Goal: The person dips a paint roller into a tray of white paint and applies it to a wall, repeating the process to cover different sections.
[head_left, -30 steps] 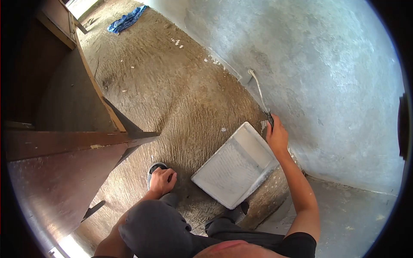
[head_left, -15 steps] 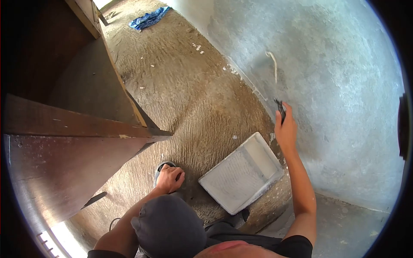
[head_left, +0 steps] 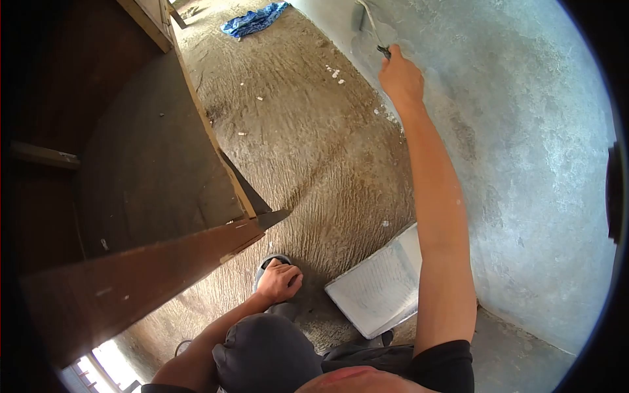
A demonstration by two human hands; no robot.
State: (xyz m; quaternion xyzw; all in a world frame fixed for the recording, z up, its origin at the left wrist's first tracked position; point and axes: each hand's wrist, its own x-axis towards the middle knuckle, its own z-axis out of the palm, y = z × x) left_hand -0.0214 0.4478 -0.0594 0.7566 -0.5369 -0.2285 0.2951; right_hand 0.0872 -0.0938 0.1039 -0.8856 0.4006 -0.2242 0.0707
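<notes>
Your right hand is stretched far out along the wall, fingers wrapped shut around the dark grip of a paint roller, and everything turns on how that tool lies from your fist. Its thin shaft runs up and to the left from your knuckles, away from you, so the roller head sits at the far end, pressed to or just beside the grey plaster near the top of the view; whether it truly touches is hard to tell. The long axis follows the line of your forearm, more or less parallel to the foot of the wall. The paint tray lies well back, near your knees, partly under that arm. Your left hand is much nearer to you, fingers curled down over the toe of your shoe on the rough floor, gripping no tool.
</notes>
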